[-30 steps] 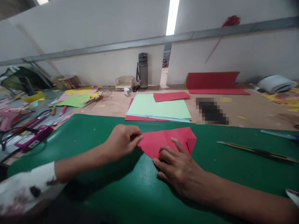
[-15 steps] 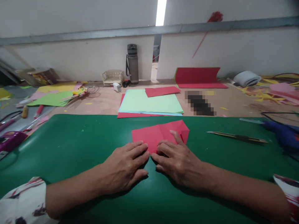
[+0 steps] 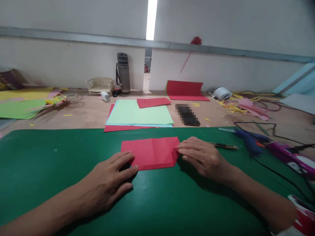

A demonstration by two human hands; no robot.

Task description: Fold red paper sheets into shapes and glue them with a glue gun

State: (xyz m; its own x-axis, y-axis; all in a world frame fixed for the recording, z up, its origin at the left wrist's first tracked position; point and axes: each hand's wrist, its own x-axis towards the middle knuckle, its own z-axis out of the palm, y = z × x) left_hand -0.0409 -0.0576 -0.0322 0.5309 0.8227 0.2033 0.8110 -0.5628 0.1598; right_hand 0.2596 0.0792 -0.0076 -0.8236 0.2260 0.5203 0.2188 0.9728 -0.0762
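Note:
A folded red paper sheet lies flat on the green cutting mat. My left hand rests palm down with fingers stretched out, its fingertips pressing the sheet's near left corner. My right hand is at the sheet's right edge, fingers curled and pinching that edge.
A stack of light green, blue and red sheets lies behind the mat. A craft knife, a blue glue gun and a purple tool with cords lie at the right. A grey bottle stands by the wall. Paper scraps litter the far right.
The sheet has been flattened into a rectangle. My right hand slid from the near edge to the right edge and pinched it. My left hand moved left to the near corner. The view shifted right.

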